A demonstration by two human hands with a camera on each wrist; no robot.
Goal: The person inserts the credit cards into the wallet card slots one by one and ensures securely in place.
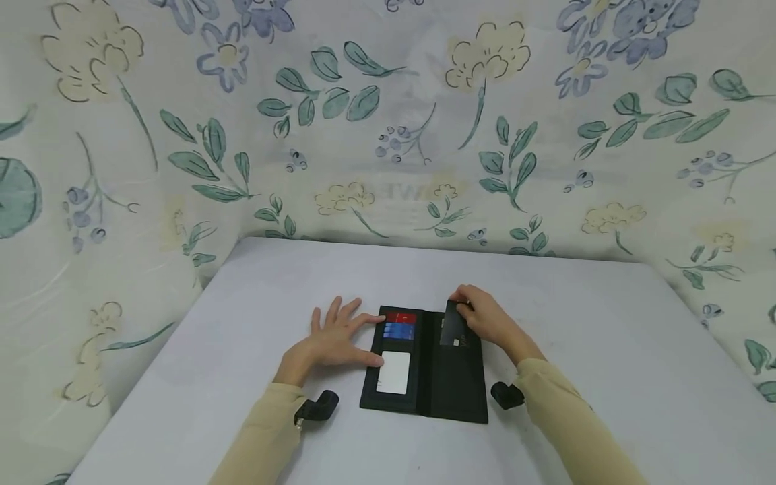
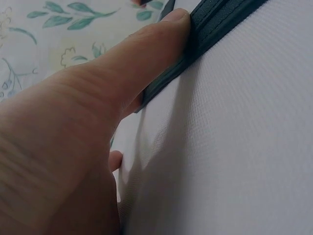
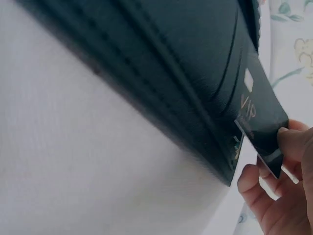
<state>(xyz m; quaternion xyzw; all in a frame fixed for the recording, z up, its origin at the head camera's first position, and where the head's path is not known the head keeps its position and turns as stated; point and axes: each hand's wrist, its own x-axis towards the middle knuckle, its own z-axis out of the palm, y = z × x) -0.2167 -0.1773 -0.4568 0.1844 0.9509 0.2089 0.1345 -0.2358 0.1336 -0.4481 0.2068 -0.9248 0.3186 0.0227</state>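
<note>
An unfolded black card wallet (image 1: 428,377) lies flat on the white table. Its left panel carries red and blue cards (image 1: 399,331) in slots, with a white card (image 1: 393,372) below them. At the left edge, my left hand (image 1: 330,341) rests with fingers spread, its thumb and index finger touching the wallet. Between thumb and fingers, my right hand (image 1: 485,315) pinches a black VIP card (image 3: 261,120) at its upper end. The card tilts over the top slots of the right panel; whether its lower edge sits in a slot I cannot tell.
The white table (image 1: 327,269) extends around the wallet on all sides. Behind it hangs a floral cloth (image 1: 424,135). A black wrist camera (image 1: 318,406) sits by the left sleeve, another camera (image 1: 507,395) by the right sleeve.
</note>
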